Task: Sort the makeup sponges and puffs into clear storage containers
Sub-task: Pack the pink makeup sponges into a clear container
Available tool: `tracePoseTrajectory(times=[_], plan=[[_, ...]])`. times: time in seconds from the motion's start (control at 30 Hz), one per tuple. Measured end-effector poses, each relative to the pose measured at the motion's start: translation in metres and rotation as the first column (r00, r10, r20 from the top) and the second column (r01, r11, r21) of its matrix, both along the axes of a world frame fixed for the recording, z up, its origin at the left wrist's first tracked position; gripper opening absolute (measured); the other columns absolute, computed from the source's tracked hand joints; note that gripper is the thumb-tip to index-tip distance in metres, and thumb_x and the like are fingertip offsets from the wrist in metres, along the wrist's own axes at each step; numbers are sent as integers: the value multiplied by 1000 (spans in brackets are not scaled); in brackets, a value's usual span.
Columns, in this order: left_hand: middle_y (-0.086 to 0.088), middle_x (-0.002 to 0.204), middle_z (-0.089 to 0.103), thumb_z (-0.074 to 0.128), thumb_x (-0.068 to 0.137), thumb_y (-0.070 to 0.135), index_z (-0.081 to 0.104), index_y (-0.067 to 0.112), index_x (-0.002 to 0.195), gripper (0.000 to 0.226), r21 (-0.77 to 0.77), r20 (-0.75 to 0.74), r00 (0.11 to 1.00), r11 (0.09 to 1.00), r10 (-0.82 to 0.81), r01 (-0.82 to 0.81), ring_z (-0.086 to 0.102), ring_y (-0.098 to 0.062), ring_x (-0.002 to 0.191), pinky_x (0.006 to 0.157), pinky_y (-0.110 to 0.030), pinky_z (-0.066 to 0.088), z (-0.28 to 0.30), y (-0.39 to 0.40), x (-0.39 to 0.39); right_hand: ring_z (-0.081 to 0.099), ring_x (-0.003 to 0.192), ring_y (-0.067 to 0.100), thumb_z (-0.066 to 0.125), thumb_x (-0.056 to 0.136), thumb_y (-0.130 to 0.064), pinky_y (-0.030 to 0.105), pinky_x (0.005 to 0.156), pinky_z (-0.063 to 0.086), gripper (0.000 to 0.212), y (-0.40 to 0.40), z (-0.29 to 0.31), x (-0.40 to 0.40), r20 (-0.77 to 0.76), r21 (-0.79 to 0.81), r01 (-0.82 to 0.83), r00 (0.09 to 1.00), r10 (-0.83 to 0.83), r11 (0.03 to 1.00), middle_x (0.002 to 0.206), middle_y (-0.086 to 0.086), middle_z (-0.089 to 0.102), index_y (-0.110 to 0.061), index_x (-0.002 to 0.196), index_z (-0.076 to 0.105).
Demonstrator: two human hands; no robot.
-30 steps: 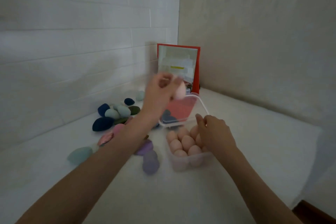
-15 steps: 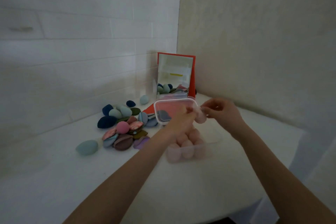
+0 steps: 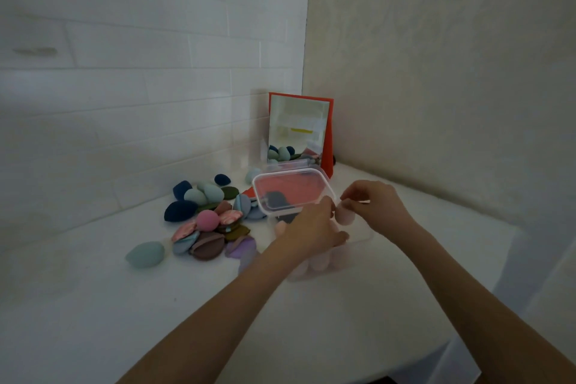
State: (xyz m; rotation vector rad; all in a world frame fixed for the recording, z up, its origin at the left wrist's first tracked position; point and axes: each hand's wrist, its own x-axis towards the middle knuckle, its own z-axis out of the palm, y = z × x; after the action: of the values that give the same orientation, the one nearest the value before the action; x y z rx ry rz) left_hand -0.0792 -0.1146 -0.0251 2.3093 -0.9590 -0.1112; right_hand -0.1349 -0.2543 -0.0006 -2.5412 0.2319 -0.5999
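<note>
Two hands are seen above a clear box (image 3: pixel 358 235) that stands on the white table (image 3: pixel 187 305) and is already partly filled with pale pink sponges. One pale pink sponge (image 3: pixel 344 214) is held just over the open box, between the two hands. The right hand (image 3: pixel 375 207) is seen with its fingers curled, and the top of the sponge is pinched by its fingertips. The left hand (image 3: pixel 311 231) is placed against the other side of the sponge, with curved fingers; whether it truly grips the sponge or only steadies it cannot be told, because the view is a little blurred. A second clear box (image 3: pixel 291 192) is tilted just behind, with something dark inside. To the left a heap of loose sponges and puffs (image 3: pixel 208 221) in blue, green, pink and brown is left unsorted, and one pale green sponge (image 3: pixel 145 254) lies apart from it. A small mirror with a red frame (image 3: pixel 297 131) is stood in the corner. The sponge is judged to be very light, soft and easily squeezed, not fragile and not slippery. It is best taken at its narrow end with a light pinch and then lowered into a free gap between the others.
</note>
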Motion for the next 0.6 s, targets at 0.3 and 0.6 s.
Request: tracePoseTrajectory(times=[0.3, 0.6], plan=[[1, 86, 62, 65, 77, 24, 61, 17, 92, 17, 69, 70, 995, 995, -76, 72, 59, -15, 79, 73, -30, 52, 0, 18, -8, 48, 79, 5, 65, 86, -16, 7, 62, 28, 8, 20, -1, 7, -122, -209, -126, 987, 102, 970, 83, -11, 56, -18, 92, 70], [0, 94, 63, 52, 89, 24, 63, 16, 99, 17, -85, 310, 950, 996, 32, -6, 60, -17, 85, 77, -30, 49, 13, 35, -26, 47, 87, 11, 61, 89, -27, 26, 77, 27, 6, 25, -7, 4, -194, -489, -132, 980, 40, 862, 90, -12, 63, -30, 88, 66]])
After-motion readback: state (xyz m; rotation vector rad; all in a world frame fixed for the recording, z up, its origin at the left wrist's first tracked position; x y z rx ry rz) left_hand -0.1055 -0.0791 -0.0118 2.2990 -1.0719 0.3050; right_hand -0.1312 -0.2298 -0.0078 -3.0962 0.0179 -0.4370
